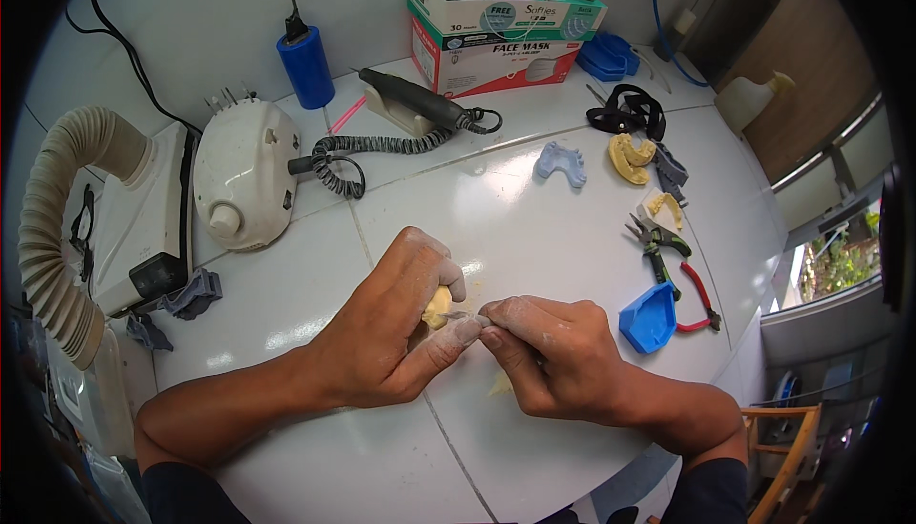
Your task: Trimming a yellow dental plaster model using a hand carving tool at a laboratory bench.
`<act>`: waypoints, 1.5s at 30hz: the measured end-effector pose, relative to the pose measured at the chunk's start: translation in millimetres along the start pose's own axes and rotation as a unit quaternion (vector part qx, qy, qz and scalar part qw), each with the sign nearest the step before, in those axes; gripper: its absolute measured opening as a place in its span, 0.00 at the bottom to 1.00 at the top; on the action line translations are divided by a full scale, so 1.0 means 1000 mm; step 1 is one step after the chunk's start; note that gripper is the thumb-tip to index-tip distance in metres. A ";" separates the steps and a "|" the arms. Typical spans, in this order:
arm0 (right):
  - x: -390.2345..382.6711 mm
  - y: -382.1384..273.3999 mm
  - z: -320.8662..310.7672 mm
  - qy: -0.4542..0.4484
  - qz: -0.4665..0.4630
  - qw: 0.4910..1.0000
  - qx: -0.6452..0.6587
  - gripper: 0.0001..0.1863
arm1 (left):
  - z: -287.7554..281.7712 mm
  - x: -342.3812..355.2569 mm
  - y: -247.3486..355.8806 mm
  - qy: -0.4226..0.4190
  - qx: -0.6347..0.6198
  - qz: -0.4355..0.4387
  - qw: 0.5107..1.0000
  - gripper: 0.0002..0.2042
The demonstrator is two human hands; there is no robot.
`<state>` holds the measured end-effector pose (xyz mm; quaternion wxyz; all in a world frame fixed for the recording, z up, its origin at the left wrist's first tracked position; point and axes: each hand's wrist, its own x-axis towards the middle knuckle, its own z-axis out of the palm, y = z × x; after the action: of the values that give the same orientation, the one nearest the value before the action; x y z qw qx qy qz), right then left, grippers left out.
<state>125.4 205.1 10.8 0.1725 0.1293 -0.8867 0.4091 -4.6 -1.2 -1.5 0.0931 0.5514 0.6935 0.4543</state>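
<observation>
My left hand (386, 328) is closed around a pale yellow plaster dental cast (437, 303), most of it hidden by the fingers. White dust coats both hands' fingertips. My right hand (563, 357) pinches a thin, metal-looking tool (458, 315) whose tip lies against the cast beside my left thumb. Its handle is hidden in the right fingers, so its exact kind does not show. Both hands meet just above the white tiled table (382, 467), where yellow crumbs are scattered.
At the left stand a ribbed hose (57, 228) and a white control unit (246, 176). A corded handpiece (410, 99) rests behind. To the right lie a blue mould (648, 318), pliers (658, 247), red-handled cutters (704, 300) and a yellow cast (630, 158). Boxes (501, 61) stand at the back.
</observation>
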 end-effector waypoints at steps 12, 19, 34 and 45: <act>0.000 0.000 -0.001 -0.015 0.001 1.000 -0.007 0.04 | -0.001 -0.001 0.000 -0.004 0.001 -0.004 1.000 0.18; -0.001 0.001 -0.001 -0.010 0.002 1.000 -0.026 0.05 | -0.002 0.000 0.003 -0.017 -0.011 -0.039 0.999 0.18; -0.001 0.002 -0.001 -0.006 0.001 0.999 -0.051 0.05 | -0.002 0.000 0.002 -0.020 -0.014 -0.052 0.998 0.18; -0.002 0.004 0.001 0.002 -0.003 0.999 -0.047 0.06 | 0.000 0.001 0.008 -0.006 -0.027 -0.087 0.996 0.12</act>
<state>125.2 206.9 6.4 0.1814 0.1226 -0.9042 0.3668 0.6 -0.6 4.5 0.1518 0.4887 0.7257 0.4598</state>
